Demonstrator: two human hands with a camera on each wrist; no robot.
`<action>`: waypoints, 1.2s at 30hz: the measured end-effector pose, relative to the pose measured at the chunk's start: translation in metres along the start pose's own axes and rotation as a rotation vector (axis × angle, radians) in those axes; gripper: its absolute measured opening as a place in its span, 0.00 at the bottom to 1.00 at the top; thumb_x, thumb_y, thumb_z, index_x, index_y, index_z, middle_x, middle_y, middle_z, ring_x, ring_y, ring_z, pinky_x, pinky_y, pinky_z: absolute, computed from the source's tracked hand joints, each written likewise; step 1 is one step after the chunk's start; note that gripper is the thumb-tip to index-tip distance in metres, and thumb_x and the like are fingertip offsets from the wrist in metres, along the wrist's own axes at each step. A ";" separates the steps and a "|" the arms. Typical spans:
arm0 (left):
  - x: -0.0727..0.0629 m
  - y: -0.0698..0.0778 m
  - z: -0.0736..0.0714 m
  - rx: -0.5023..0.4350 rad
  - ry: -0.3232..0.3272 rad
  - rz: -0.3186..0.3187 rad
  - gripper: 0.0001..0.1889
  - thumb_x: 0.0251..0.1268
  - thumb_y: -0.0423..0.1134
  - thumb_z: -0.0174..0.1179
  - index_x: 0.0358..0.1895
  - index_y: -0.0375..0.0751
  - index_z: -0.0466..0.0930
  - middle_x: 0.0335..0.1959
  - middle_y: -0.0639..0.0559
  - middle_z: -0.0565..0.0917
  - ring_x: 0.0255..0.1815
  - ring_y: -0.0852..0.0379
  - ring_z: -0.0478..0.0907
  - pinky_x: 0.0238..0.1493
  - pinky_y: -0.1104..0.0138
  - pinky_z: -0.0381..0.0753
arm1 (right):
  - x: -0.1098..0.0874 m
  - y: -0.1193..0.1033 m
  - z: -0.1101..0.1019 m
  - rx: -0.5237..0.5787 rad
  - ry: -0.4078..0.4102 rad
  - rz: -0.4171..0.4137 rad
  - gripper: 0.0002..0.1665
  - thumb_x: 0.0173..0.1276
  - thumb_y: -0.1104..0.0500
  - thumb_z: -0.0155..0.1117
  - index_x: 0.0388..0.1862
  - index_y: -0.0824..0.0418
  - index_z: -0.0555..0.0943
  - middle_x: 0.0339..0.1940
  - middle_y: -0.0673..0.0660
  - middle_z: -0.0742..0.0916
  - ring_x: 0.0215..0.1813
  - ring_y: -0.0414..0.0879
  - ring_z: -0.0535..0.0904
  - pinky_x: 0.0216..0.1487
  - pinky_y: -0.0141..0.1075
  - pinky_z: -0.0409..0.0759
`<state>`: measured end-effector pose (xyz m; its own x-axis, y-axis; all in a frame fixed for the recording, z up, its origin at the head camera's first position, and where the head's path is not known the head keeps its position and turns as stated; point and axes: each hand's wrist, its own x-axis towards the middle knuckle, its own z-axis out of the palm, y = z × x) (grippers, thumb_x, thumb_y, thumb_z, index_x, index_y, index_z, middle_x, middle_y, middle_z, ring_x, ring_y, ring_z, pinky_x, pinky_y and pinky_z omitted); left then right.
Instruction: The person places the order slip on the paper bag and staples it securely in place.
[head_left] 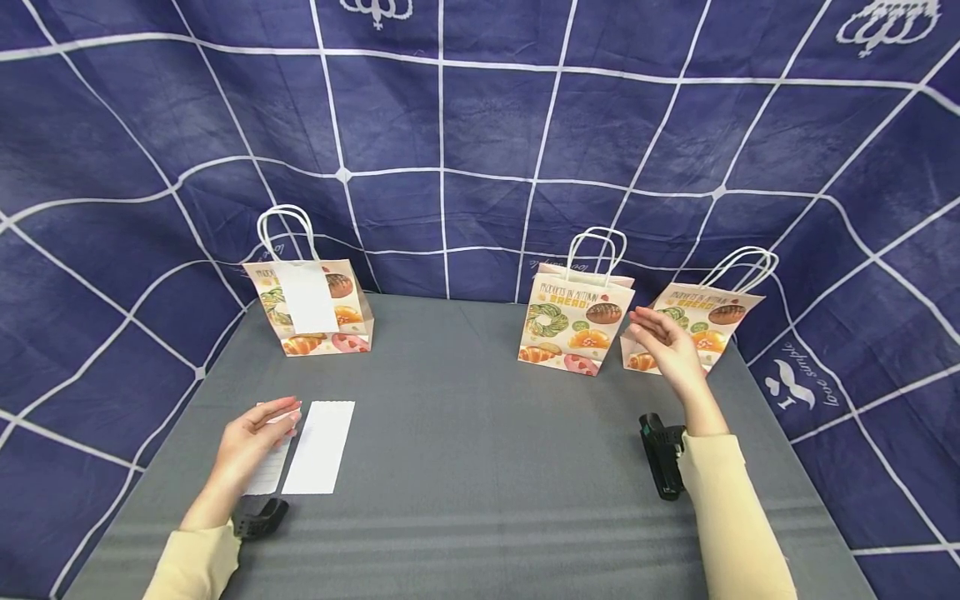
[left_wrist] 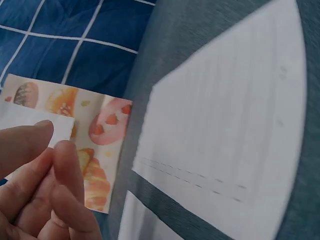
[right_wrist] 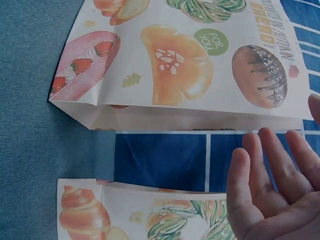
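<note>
My left hand [head_left: 251, 442] hovers over a lined white paper slip [head_left: 267, 475], partly covering it. Its fingers are loosely bent; in the left wrist view, thumb and index finger are close together with nothing visible between them. Beside that slip lies a second white slip [head_left: 318, 447]. Farther back stands a printed paper bag [head_left: 351, 312], a blank white slip [head_left: 310, 300] against its front. My right hand [head_left: 672, 358] is raised between the middle bread-print bag [head_left: 573, 325] and the right bag [head_left: 723, 317], overlapping the right one's front. Its fingers are relaxed and hold nothing.
A grey cloth covers the table [head_left: 465, 433]. Blue fabric with white grid lines [head_left: 480, 125] hangs behind and along both sides. All three bags have white upright handles. Black devices are strapped at the left wrist [head_left: 260, 518] and right wrist [head_left: 662, 458].
</note>
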<state>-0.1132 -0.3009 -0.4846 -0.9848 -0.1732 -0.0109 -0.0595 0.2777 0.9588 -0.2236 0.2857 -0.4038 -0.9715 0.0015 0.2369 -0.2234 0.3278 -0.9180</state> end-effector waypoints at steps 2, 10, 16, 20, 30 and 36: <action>-0.001 -0.002 0.003 0.048 0.013 -0.003 0.24 0.62 0.37 0.63 0.57 0.25 0.72 0.40 0.70 0.82 0.30 0.65 0.81 0.30 0.73 0.78 | 0.002 -0.002 0.002 0.002 0.006 -0.008 0.30 0.69 0.56 0.59 0.63 0.72 0.67 0.60 0.70 0.75 0.53 0.32 0.74 0.51 0.20 0.70; -0.001 -0.025 0.005 0.139 0.018 -0.014 0.24 0.61 0.41 0.64 0.56 0.28 0.74 0.39 0.69 0.82 0.28 0.66 0.81 0.26 0.72 0.77 | 0.011 -0.005 0.010 0.026 0.023 -0.029 0.27 0.69 0.62 0.58 0.63 0.74 0.67 0.60 0.72 0.74 0.54 0.36 0.74 0.53 0.21 0.69; -0.001 -0.032 0.007 0.077 0.020 0.009 0.24 0.60 0.37 0.64 0.55 0.24 0.73 0.39 0.71 0.82 0.27 0.67 0.81 0.25 0.72 0.79 | 0.016 -0.006 0.014 0.011 0.049 0.000 0.29 0.68 0.62 0.59 0.65 0.73 0.65 0.61 0.71 0.73 0.60 0.53 0.72 0.53 0.21 0.68; 0.001 -0.037 0.008 0.137 0.035 -0.005 0.24 0.58 0.37 0.66 0.56 0.27 0.74 0.29 0.64 0.84 0.22 0.67 0.79 0.23 0.73 0.77 | 0.021 -0.006 0.017 0.008 0.058 0.008 0.32 0.68 0.62 0.59 0.67 0.71 0.62 0.64 0.70 0.72 0.64 0.59 0.68 0.61 0.31 0.67; 0.003 -0.034 0.015 0.531 0.063 0.055 0.32 0.48 0.47 0.72 0.58 0.40 0.76 0.11 0.56 0.66 0.12 0.64 0.59 0.12 0.67 0.58 | 0.030 -0.005 0.024 0.045 0.119 0.006 0.35 0.66 0.65 0.61 0.69 0.69 0.60 0.65 0.69 0.70 0.65 0.58 0.65 0.67 0.48 0.60; 0.001 -0.030 0.017 0.589 0.066 0.088 0.32 0.47 0.48 0.72 0.57 0.39 0.77 0.11 0.56 0.67 0.12 0.64 0.59 0.13 0.67 0.57 | 0.032 -0.006 0.028 0.075 0.119 0.007 0.35 0.66 0.66 0.60 0.69 0.69 0.59 0.64 0.70 0.71 0.65 0.58 0.64 0.67 0.47 0.61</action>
<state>-0.1150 -0.2929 -0.5179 -0.9791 -0.1790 0.0967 -0.0775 0.7677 0.6361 -0.2552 0.2578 -0.3997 -0.9579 0.1168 0.2622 -0.2261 0.2556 -0.9400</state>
